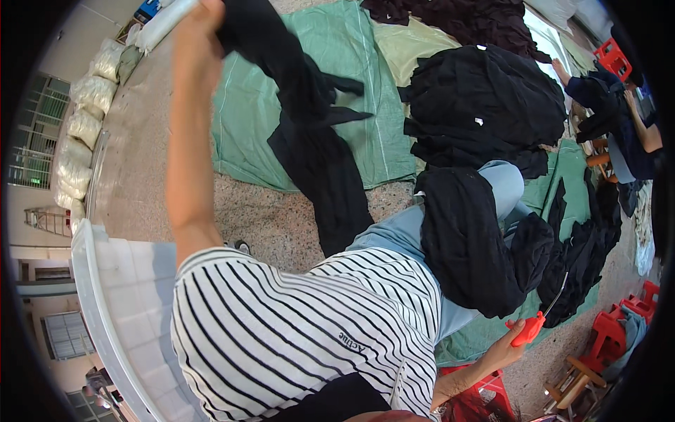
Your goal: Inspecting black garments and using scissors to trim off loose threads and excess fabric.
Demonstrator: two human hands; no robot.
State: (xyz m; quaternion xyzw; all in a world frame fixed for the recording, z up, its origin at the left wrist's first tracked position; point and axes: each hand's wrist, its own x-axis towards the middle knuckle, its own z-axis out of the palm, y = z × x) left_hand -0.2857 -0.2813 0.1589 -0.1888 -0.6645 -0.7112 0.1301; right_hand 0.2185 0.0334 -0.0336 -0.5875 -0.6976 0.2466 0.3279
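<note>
My left hand [200, 32] is raised at the upper left, its fingers closed on a black garment [316, 141]. The garment hangs down from it across a green woven sheet [246, 133] to my lap, slightly blurred. Low on the right, my right hand [506, 348] grips a red-handled tool [527, 329] with a thin metal shaft or blade; I cannot make out its exact kind. More black cloth [464, 239] lies bunched over my knee, on light blue jeans [503, 186]. The tool's metal end points toward black cloth [583, 260] on the right.
A large pile of black garments [492, 105] lies ahead, with dark maroon cloth [464, 21] beyond. A white plastic tub [119, 302] stands at my left. White sacks [81, 155] line the wall. Red stools [608, 337] and a wooden stool [576, 380] are at right; another person [640, 133] sits there.
</note>
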